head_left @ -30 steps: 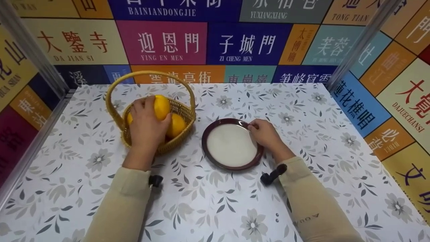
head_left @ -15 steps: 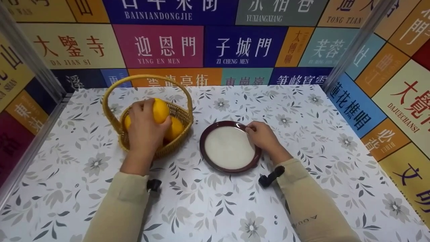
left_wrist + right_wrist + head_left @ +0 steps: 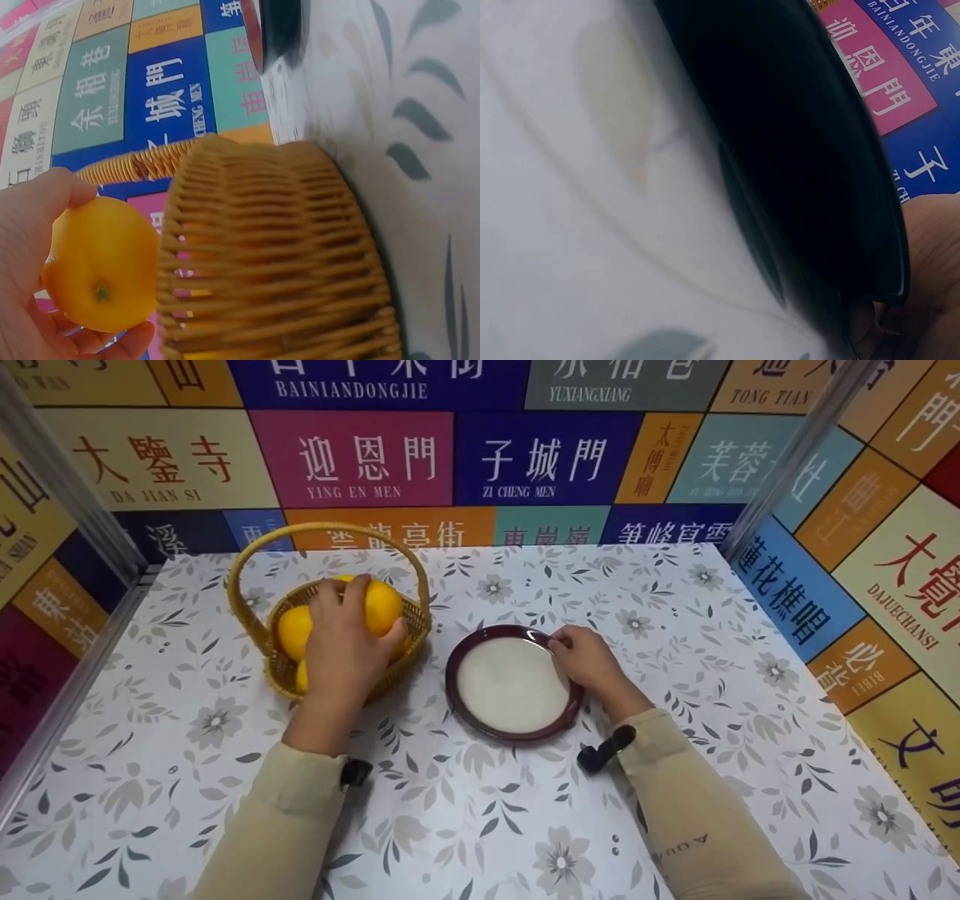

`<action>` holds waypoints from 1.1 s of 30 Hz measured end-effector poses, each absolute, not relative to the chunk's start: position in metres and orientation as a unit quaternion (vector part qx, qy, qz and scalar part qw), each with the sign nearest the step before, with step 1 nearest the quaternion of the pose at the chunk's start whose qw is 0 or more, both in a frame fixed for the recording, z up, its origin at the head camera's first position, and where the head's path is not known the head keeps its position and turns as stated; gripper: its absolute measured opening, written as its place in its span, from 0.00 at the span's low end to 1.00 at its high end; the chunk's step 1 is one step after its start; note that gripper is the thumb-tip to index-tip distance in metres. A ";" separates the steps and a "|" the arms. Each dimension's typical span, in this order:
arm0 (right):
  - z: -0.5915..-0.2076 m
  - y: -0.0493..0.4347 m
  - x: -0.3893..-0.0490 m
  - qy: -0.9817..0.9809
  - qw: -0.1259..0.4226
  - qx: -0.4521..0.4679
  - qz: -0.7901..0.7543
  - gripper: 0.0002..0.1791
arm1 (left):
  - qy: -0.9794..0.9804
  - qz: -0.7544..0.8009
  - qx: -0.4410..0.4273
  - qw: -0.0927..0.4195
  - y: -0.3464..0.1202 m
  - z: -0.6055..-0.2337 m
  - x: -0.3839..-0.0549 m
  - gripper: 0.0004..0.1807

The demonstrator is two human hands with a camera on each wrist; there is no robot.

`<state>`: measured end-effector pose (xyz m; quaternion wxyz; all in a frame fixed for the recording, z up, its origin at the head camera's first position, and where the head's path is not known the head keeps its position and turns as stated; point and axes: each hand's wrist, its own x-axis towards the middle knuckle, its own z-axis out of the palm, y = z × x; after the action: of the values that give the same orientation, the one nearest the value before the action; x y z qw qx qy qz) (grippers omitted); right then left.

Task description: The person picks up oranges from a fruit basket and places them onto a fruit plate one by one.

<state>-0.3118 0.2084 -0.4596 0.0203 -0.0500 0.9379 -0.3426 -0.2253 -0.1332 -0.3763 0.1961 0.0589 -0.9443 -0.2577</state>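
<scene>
My left hand point(image 3: 341, 652) grips an orange point(image 3: 384, 607) at the top of the wicker basket point(image 3: 234, 585), with fingers and thumb curled round it. The left wrist view shows this orange point(image 3: 105, 262) above the basket's woven side point(image 3: 277, 247), its green stem end facing the camera. Several more oranges point(image 3: 294, 631) lie in the basket, partly hidden by the hand. To the right, a plate point(image 3: 459, 706) with a dark red rim and whitish middle lies on the table. My right hand point(image 3: 592, 664) pinches its upper right rim. The plate's dark underside point(image 3: 780, 142) fills much of the right wrist view.
A white tablecloth point(image 3: 450, 825) with grey flowers and leaves covers the table. The basket's tall arched handle point(image 3: 330, 526) rises behind the left hand. Printed panels point(image 3: 551, 457) stand along the back and sides.
My left hand has moved to the right with the orange, uncovering other oranges at the basket's left side. The right hand stays on the plate's rim, and the plate lies as before.
</scene>
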 end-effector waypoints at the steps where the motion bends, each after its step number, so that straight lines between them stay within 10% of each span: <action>1: -0.459 0.208 -0.312 0.938 0.019 -0.051 -0.342 0.13 | -0.944 -0.257 0.054 0.200 -0.131 -0.376 -0.224 0.38; 33: -0.459 0.209 -0.310 0.938 0.008 -0.064 -0.341 0.13 | -0.946 -0.246 -0.071 0.200 -0.044 -0.380 -0.226 0.36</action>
<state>-0.3102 0.2094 -0.4587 0.0075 -0.0639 0.9379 -0.3408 -0.2262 -0.0439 -0.3798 0.2003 -0.0714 -0.9456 -0.2463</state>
